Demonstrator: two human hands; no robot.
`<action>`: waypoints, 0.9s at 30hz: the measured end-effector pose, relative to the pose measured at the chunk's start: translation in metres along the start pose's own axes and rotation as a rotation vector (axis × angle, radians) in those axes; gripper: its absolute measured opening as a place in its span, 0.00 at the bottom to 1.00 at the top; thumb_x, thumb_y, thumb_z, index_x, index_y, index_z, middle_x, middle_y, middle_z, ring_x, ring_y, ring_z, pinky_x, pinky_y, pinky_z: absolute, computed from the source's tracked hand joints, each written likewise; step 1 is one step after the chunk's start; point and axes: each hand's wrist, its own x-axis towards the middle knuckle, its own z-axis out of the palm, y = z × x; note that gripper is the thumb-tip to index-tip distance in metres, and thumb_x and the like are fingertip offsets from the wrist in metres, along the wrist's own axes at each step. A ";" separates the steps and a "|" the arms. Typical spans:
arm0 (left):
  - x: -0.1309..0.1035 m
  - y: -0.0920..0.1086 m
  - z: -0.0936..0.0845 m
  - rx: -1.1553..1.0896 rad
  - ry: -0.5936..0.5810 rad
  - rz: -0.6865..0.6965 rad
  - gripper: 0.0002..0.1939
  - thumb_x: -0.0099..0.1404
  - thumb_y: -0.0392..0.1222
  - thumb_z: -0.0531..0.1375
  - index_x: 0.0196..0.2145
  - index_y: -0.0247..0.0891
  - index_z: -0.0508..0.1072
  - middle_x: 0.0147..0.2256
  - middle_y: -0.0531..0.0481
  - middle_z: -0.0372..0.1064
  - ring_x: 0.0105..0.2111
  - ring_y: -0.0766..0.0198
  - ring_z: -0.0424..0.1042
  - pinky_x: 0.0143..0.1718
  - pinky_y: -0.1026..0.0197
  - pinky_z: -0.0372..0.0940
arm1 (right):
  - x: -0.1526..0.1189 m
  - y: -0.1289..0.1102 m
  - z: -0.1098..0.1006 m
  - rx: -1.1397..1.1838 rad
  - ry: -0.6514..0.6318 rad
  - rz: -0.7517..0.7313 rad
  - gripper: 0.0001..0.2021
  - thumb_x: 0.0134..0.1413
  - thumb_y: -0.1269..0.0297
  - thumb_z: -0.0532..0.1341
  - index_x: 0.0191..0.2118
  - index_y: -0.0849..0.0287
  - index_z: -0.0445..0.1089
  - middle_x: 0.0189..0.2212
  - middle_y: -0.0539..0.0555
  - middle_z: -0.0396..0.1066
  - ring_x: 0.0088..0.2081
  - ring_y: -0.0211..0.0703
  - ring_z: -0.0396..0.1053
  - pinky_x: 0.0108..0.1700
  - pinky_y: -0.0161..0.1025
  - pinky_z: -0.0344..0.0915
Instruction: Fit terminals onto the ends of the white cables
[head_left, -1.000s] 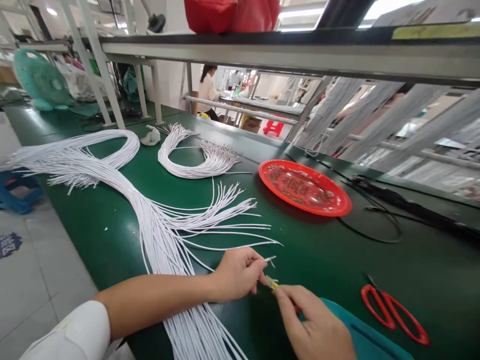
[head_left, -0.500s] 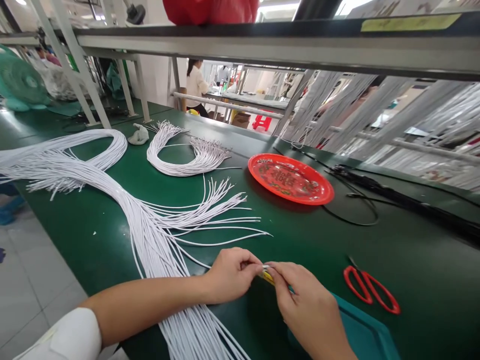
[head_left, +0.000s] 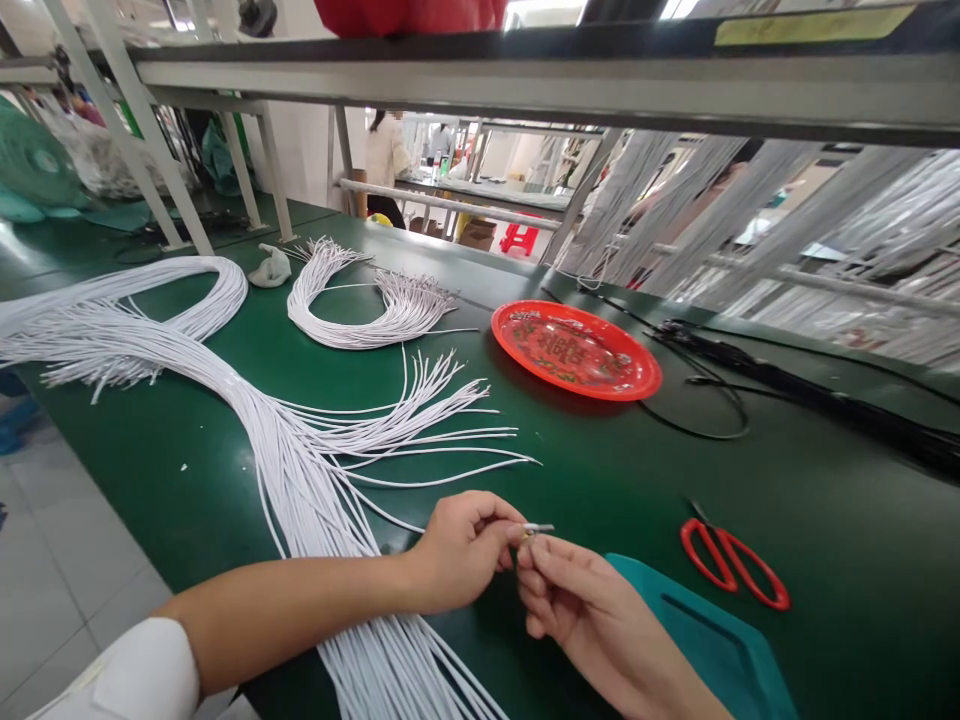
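Observation:
My left hand (head_left: pixel 465 548) pinches a thin white cable whose short end (head_left: pixel 538 527) sticks out to the right past the fingertips. Close against it, my right hand (head_left: pixel 574 600) has thumb and forefinger pressed together just below that end; what they grip is too small to make out. Under my left forearm runs a large bundle of white cables (head_left: pixel 300 490), its loose ends fanned out on the green table. A teal tray (head_left: pixel 701 630) lies partly behind my right hand. Red-handled scissors (head_left: pixel 731 560) rest to the right.
A red patterned plate (head_left: pixel 576 350) sits mid-table, with black cables (head_left: pixel 810 390) to its right. Behind my left hand lies a curved white cable bundle (head_left: pixel 360 320). A metal shelf (head_left: pixel 480 90) spans above. A person (head_left: pixel 386 160) is in the background.
The yellow and teal item between my hands no longer shows. My right hand has turned, its fingers curled under, and the white cable end now sticks out. The view has shifted slightly.

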 end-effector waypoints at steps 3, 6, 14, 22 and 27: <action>0.003 0.002 0.000 -0.008 0.034 -0.046 0.10 0.56 0.42 0.56 0.30 0.31 0.68 0.22 0.52 0.64 0.19 0.74 0.61 0.21 0.69 0.58 | 0.001 0.002 -0.002 -0.162 0.212 -0.140 0.15 0.36 0.53 0.64 0.27 0.61 0.69 0.17 0.47 0.62 0.19 0.32 0.58 0.20 0.33 0.61; 0.003 0.005 0.000 0.022 0.027 -0.069 0.11 0.55 0.43 0.57 0.30 0.31 0.69 0.22 0.54 0.63 0.18 0.75 0.60 0.20 0.70 0.57 | 0.002 0.001 -0.007 -0.355 0.400 -0.281 0.21 0.35 0.49 0.63 0.34 0.61 0.70 0.21 0.51 0.68 0.22 0.38 0.64 0.21 0.35 0.64; 0.003 -0.010 -0.003 0.129 -0.028 -0.089 0.08 0.56 0.39 0.55 0.31 0.31 0.69 0.24 0.52 0.65 0.21 0.73 0.62 0.23 0.69 0.58 | 0.006 -0.001 -0.005 -1.108 0.414 -0.614 0.14 0.49 0.54 0.53 0.25 0.55 0.71 0.26 0.53 0.74 0.27 0.42 0.69 0.29 0.36 0.64; 0.012 -0.008 -0.008 0.259 0.017 -0.031 0.08 0.56 0.40 0.55 0.30 0.33 0.71 0.26 0.51 0.69 0.26 0.69 0.65 0.28 0.68 0.59 | -0.002 0.001 -0.035 -1.605 0.630 -0.822 0.14 0.53 0.59 0.49 0.29 0.56 0.70 0.27 0.52 0.73 0.28 0.41 0.69 0.26 0.36 0.60; 0.015 -0.009 -0.009 0.260 -0.029 -0.145 0.16 0.53 0.38 0.56 0.41 0.33 0.69 0.23 0.53 0.68 0.21 0.72 0.62 0.24 0.69 0.57 | -0.003 -0.002 -0.051 -1.922 0.435 -0.774 0.12 0.50 0.60 0.54 0.34 0.55 0.73 0.29 0.53 0.74 0.34 0.46 0.68 0.32 0.40 0.57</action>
